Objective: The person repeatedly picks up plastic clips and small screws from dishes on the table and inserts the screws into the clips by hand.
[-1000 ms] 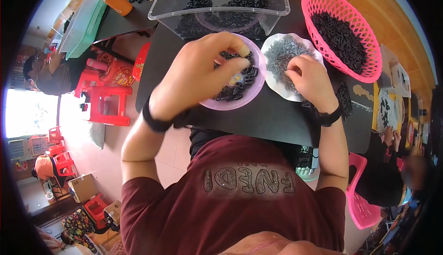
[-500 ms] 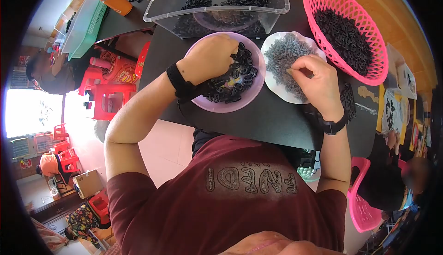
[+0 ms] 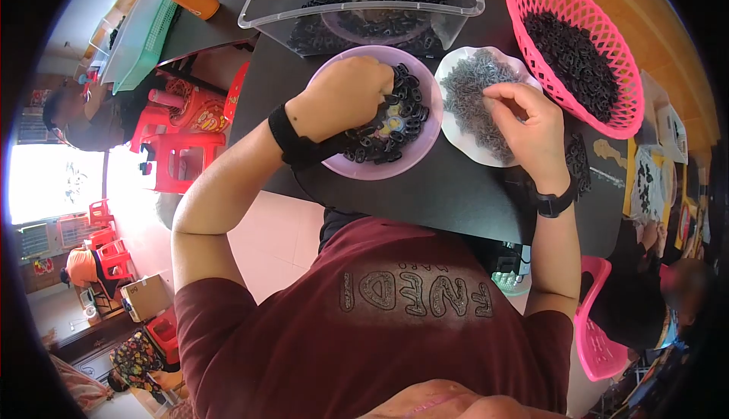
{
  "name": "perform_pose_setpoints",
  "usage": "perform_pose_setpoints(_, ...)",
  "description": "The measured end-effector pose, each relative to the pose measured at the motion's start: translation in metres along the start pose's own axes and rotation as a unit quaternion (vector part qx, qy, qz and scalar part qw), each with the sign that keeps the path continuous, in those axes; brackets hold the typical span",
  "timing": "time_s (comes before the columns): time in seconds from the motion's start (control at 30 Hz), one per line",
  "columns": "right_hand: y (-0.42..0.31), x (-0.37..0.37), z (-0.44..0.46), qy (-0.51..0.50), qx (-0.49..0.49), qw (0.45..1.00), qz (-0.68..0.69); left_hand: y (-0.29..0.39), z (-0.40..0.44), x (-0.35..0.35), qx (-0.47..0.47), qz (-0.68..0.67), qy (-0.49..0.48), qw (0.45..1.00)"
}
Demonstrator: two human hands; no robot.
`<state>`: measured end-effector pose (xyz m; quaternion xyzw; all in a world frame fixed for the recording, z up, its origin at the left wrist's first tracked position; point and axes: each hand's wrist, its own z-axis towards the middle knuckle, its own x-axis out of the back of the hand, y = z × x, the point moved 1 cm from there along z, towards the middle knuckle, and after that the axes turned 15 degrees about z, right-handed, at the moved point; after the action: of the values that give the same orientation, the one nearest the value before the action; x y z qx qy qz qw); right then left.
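Note:
My left hand [image 3: 345, 94] curls over the left part of a light purple bowl [image 3: 425, 153], its fingers closed and their tips hidden. Small black plastic loop-shaped pieces [image 3: 411, 106] lie in that bowl, with a patterned patch of its bottom showing between them. Over a white wavy-edged dish [image 3: 454, 137], my right hand [image 3: 531, 127] holds thumb and forefinger together in a pinch. Many tiny translucent grey pieces [image 3: 474, 85] fill the dish. Whatever sits between those fingertips is too small to make out.
Behind the bowl stands a clear plastic bin [image 3: 364, 15] holding black pieces. A pink lattice basket [image 3: 634, 108] of black pieces is at the back right. More black pieces [image 3: 579, 165] lie beside my right wrist. Red stools [image 3: 178, 165] and other people are around the room.
The view has shifted slightly. My right fingertips have moved a little away from me over the dish. My left hand stays in the bowl, where more of the patterned bottom shows.

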<state>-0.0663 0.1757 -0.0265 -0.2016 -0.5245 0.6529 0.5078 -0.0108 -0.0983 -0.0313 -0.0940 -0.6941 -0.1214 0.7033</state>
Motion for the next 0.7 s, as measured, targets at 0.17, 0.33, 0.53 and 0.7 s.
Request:
perform_pose_setpoints(0.17,0.002,0.005,0.002,-0.008,0.016,0.999,-0.029,0.002,-0.007,-0.008,-0.015,-0.01,-0.017,1.0)
perform_pose_setpoints(0.33,0.007,0.011,0.003,-0.017,0.023,0.999,-0.015,0.012,-0.006,0.001,-0.007,-0.007,0.012,1.0)
perform_pose_setpoints(0.53,0.006,0.008,0.004,0.016,-0.015,0.999,0.025,0.013,-0.015,0.006,0.03,-0.003,-0.051,0.998)
perform_pose_setpoints(0.7,0.008,0.006,0.001,0.018,-0.074,0.99,0.116,0.007,-0.014,-0.015,-0.02,-0.016,0.003,1.0)
